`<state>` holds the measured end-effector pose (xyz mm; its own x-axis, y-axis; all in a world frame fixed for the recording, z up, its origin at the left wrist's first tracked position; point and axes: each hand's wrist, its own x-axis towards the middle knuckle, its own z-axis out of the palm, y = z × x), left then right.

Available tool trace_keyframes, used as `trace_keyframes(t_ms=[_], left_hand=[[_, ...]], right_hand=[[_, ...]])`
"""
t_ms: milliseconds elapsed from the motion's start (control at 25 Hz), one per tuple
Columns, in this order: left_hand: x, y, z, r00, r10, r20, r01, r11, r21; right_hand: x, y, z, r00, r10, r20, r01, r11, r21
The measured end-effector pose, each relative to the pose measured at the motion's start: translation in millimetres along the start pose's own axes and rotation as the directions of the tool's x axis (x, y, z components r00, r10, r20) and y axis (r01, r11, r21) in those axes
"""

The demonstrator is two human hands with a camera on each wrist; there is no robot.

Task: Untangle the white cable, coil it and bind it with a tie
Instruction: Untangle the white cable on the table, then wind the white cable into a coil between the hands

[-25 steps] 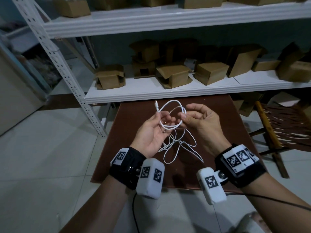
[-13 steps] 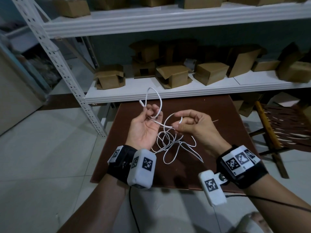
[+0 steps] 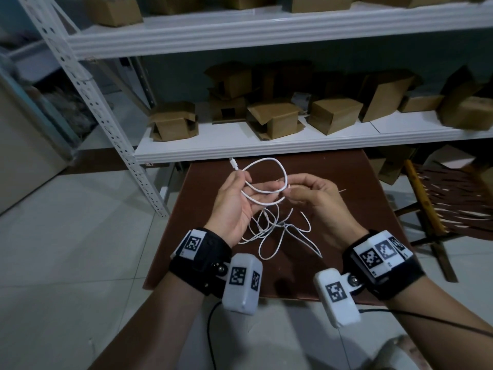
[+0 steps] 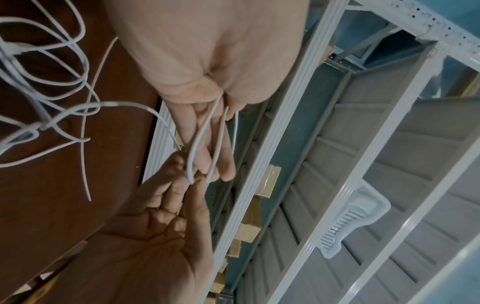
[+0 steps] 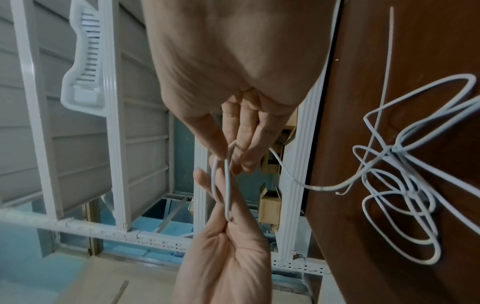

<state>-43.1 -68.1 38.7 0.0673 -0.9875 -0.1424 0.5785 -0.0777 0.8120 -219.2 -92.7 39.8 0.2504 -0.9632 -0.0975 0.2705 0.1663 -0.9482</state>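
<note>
wrists: black straps (image 3: 202,259) | white camera pods (image 3: 242,284) with black square markers | thin black cables (image 3: 210,327)

Below me a brown table (image 3: 346,263) is standing on the pale tiled floor (image 3: 66,249). Behind it, white shelves (image 3: 266,149) are holding open cardboard boxes (image 3: 277,120), and a wooden chair (image 3: 440,206) is sitting at my right.
</note>
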Motion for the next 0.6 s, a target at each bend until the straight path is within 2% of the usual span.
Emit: trace_keyframes(t_ms=[120,240,360,600], left_hand=[[1.0,-0.4,-0.2,1.0,0.011,-0.006,-0.01,0.996,0.094],[1.9,-5.9,-0.5,1.0,0.0,-0.024,0.004,0.984,0.179],[1.4,-7.5,-1.2,0.999,0.01,-0.035,-0.001,0.971,0.237],[-2.7,-3.1,2.4,0.999,0.013,-0.037,0.001,0.939,0.343]], right_hand=[[2.7,-7.5,-2.4,0.998,0.001,-0.063,0.011,0.982,0.188],[3.7,-10.3,-3.3,0.996,-0.037,-0.081,0.051,0.984,0.172],[0.1,-10.1,-1.6,0.998,-0.014,-0.058,0.024,0.983,0.181],[-3.9,-9.2,-0.9,0.999,-0.051,0.018,0.05,0.997,0.055]])
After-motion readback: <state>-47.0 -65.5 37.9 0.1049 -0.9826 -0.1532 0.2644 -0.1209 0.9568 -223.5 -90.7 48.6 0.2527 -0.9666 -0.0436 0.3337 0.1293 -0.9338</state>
